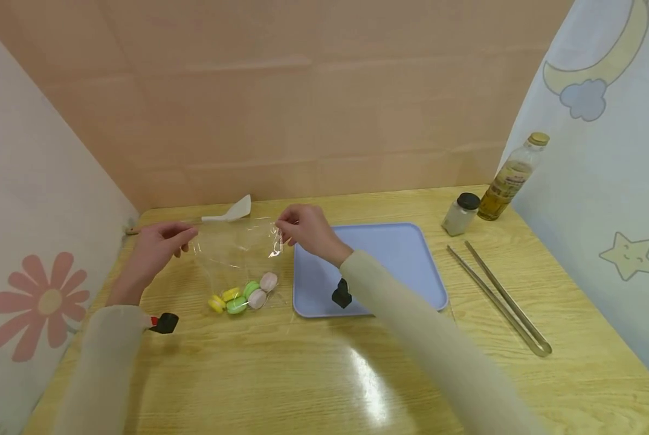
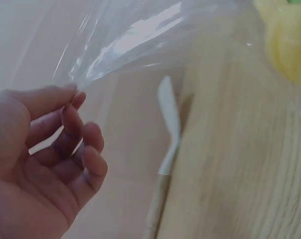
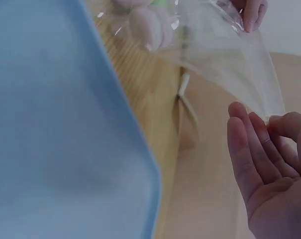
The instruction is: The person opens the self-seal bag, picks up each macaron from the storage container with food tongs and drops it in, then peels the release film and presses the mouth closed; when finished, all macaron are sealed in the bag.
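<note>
A clear plastic bag [image 1: 232, 251] hangs between my two hands, its top edge stretched sideways above the table. At its bottom lie several macarons [image 1: 237, 305] in yellow, green and pale pink. My left hand [image 1: 161, 248] pinches one upper corner between thumb and forefinger; the left wrist view shows the film [image 2: 135, 40] rising from those fingertips. With thumb and finger, my right hand [image 1: 310, 231] pinches the opposite corner, near the blue tray. Pale pink macarons [image 3: 149, 25] show through the film in the right wrist view.
A blue tray [image 1: 370, 272] sits right of the bag. Behind the bag lies a white spatula [image 1: 237, 209]. Metal tongs [image 1: 504, 302], a black-lidded jar [image 1: 460, 215] and an oil bottle [image 1: 509, 181] are on the right. Fabric-like walls border the table.
</note>
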Demonstrator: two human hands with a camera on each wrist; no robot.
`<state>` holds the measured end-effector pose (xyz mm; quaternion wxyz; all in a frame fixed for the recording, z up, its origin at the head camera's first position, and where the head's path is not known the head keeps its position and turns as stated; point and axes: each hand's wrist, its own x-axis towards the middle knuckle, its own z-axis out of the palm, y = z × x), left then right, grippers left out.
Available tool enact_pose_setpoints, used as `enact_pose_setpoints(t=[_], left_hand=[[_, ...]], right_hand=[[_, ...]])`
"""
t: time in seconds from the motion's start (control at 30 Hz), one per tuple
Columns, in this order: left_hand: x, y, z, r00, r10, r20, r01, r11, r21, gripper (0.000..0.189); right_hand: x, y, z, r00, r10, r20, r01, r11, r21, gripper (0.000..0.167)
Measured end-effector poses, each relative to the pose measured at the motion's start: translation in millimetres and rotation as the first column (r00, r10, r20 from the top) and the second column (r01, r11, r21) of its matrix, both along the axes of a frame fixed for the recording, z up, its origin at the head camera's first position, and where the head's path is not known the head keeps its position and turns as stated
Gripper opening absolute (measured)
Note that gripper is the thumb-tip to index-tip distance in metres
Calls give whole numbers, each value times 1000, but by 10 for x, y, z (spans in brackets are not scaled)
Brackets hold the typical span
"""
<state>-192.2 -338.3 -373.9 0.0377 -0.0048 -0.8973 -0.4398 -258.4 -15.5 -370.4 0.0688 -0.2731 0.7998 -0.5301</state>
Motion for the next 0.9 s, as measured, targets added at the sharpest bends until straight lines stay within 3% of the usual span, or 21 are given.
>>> enact_pose_setpoints(t=[0.2, 0.43, 0.6, 0.77, 0.9], left_hand=[[-199, 88, -195, 999, 36, 25, -35, 998, -47, 40], [-342, 179, -391, 998, -6, 68, 17, 988, -155, 40], [-355, 227, -386, 996, 0, 92, 15, 987, -160, 52], [-317, 221, -346, 995, 30, 100, -21, 996, -89, 65], [-254, 208, -288, 997, 55, 52, -52, 996, -68, 69]], right_hand=[[-145, -90, -218, 992, -123, 43, 120, 991, 58, 12], [-157, -94, -385, 977, -210, -28, 211, 959, 187, 19], [-139, -9, -365, 977, -202, -62, 210, 963, 168, 28], [-104, 164, -313, 982, -154, -113, 175, 962, 207, 28], [-65, 415, -244, 976, -116, -182, 164, 946, 280, 30]])
